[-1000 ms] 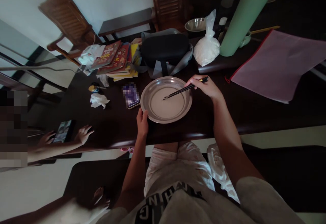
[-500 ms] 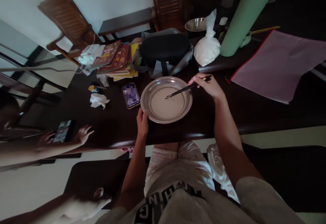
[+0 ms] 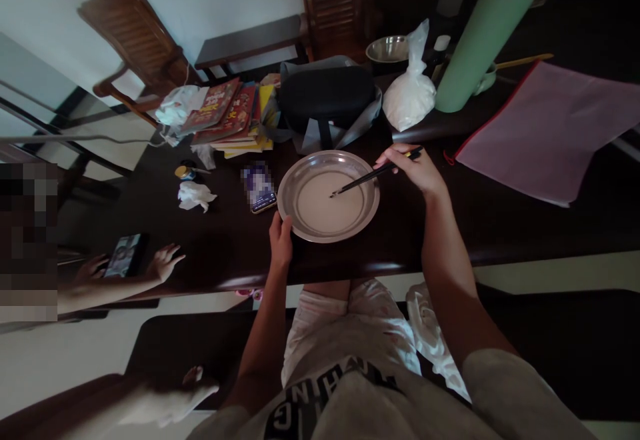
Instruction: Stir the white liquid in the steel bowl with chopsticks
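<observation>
A wide metal bowl (image 3: 367,217) stands on the dark table, holding a whitish liquid (image 3: 325,210). My left hand (image 3: 281,237) grips its near left rim, thumb on top; the other fingers are partly hidden beneath. Dark chopsticks (image 3: 367,177) are pinched in my right hand (image 3: 407,167) above the right rim. They slant down leftward, and their tips meet the liquid near the middle. Just left of the bowl lies a phone (image 3: 260,190) with a lit screen.
Behind the bowl are a black case (image 3: 327,97), stacked books (image 3: 235,113) and a tied bag of white powder (image 3: 409,101). A green cylinder (image 3: 475,43) and a pink mesh bag (image 3: 535,133) lie to the right. Leftward are crumpled tissue (image 3: 195,195) and another person's hand (image 3: 165,263) near a tablet-like device (image 3: 123,255).
The chopstick tips have shifted slightly right and down within the liquid, with my right hand moving a little right. My left hand keeps its hold on the rim.
</observation>
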`<state>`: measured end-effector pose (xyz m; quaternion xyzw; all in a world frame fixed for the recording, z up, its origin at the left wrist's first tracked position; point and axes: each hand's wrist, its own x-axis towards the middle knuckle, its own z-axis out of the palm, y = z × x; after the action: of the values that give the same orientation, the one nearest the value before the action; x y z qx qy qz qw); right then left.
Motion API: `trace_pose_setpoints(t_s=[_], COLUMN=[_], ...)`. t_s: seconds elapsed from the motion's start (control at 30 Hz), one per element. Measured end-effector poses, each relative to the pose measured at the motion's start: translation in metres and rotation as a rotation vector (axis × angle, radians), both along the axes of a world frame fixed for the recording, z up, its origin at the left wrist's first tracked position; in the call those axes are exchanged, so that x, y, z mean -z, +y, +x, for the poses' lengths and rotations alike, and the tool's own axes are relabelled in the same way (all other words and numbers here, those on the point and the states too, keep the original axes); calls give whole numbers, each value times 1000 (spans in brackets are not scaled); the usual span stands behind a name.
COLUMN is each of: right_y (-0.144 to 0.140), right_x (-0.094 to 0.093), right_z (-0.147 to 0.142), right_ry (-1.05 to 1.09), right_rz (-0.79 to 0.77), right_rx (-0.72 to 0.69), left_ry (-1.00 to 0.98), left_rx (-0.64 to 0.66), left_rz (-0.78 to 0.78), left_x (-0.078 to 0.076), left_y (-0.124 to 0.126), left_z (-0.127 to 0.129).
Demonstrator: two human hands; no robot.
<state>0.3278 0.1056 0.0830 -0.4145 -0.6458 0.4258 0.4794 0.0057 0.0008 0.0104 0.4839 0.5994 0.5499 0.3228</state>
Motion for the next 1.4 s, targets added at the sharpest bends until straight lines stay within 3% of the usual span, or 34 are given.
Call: trace_pose_setpoints(t_s=[0.07,0.27,0.47,0.7,0.93,1.1,1.4], right_y=[-1,-3,2,-1,2,1,5], right_x=[0,0,2,2,1,3,6], right_z=[0,-12,-1,-14,-1,-12,-5], right_ry=[30,-9,57,30,71,36,188], right_rz=[-35,-90,-45,-96,-35,-75,-8], right_rx=[8,-186,14,-170,38,-107,30], left_ry=[-6,12,22,24,26,19,12], left_rx=[-1,3,5,6,-7,-10,-4], left_rz=[2,14,21,6,12,13,5], left_x=[1,-1,-1,0,1,0,-3], left_y=[0,0,0,0,0,0,0], left_z=[0,0,0,-1,0,0,1])
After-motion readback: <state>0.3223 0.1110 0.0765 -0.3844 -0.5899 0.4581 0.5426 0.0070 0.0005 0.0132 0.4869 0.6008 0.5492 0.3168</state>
